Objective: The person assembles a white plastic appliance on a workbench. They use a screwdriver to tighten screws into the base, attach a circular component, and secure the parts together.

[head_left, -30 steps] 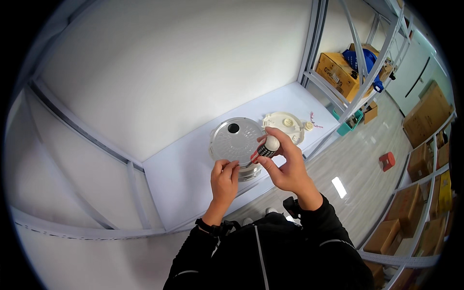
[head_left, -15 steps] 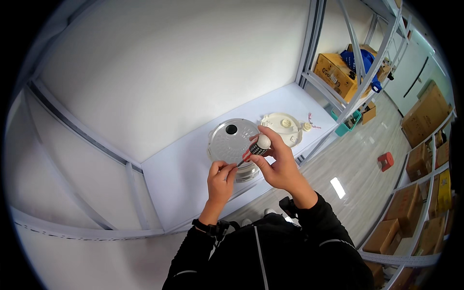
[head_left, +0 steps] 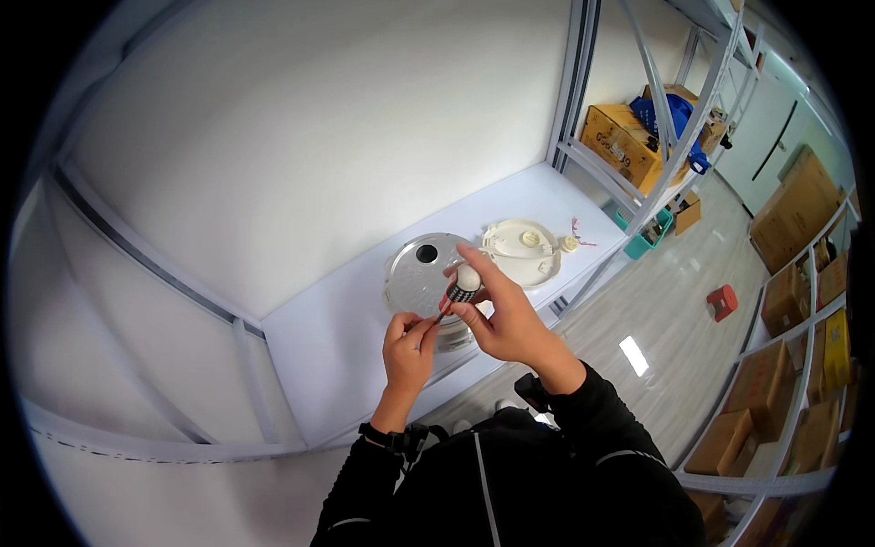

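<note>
My right hand is closed around the handle of a screwdriver, which has a pale rounded end, a black-and-white grip and a red collar. The screwdriver tilts down to the left. At its shaft end, my left hand is closed in a pinch, and the tip is hidden by the fingers. Beneath both hands a round silver metal appliance body stands on the white shelf, with a dark round hole in its top. To its right lies a cream round plastic cover, with a small round part on it.
Near the shelf's right end are a small cream piece and some red and white wires. Metal uprights frame the shelf. Cardboard boxes fill a rack at the right, and a red stool is on the floor.
Both hands and the screwdriver have shifted slightly left in view. The whole scene has also moved a little left and down at the shelf. The hold on the screwdriver stays.
</note>
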Action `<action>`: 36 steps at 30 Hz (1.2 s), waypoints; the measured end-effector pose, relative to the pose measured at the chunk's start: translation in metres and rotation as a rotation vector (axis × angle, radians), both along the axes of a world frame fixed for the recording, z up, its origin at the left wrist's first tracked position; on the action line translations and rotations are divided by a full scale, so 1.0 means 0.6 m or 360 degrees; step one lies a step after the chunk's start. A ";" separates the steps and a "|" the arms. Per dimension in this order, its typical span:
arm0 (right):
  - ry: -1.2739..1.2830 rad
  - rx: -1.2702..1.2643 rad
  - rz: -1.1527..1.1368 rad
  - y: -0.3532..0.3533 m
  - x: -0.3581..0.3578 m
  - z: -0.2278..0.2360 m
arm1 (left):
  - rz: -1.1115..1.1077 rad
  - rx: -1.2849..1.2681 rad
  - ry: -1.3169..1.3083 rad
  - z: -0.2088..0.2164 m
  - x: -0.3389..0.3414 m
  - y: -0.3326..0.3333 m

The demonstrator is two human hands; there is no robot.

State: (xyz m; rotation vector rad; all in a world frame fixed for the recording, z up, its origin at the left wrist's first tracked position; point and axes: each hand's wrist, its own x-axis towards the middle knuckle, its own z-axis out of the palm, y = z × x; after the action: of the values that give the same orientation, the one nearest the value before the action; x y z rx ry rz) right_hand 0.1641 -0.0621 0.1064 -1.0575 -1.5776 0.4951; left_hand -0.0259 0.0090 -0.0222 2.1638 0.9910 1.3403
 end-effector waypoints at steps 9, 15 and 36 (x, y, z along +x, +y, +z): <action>-0.0042 0.0065 0.0016 0.002 -0.004 -0.002 | -0.0001 0.0001 -0.0018 -0.006 0.002 0.000; -0.0071 0.0065 0.0042 0.006 -0.008 -0.001 | 0.0010 0.0004 -0.0026 -0.012 0.002 0.001; -0.0228 0.0487 -0.0290 0.047 -0.029 0.029 | 0.0037 0.0089 -0.0029 -0.010 0.004 0.002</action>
State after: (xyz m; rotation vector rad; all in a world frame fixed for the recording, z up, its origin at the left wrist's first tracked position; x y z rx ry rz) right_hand 0.1468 -0.0338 0.1238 -1.0040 -1.6021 0.0514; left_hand -0.0236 0.0100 -0.0281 2.1830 0.9861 1.4120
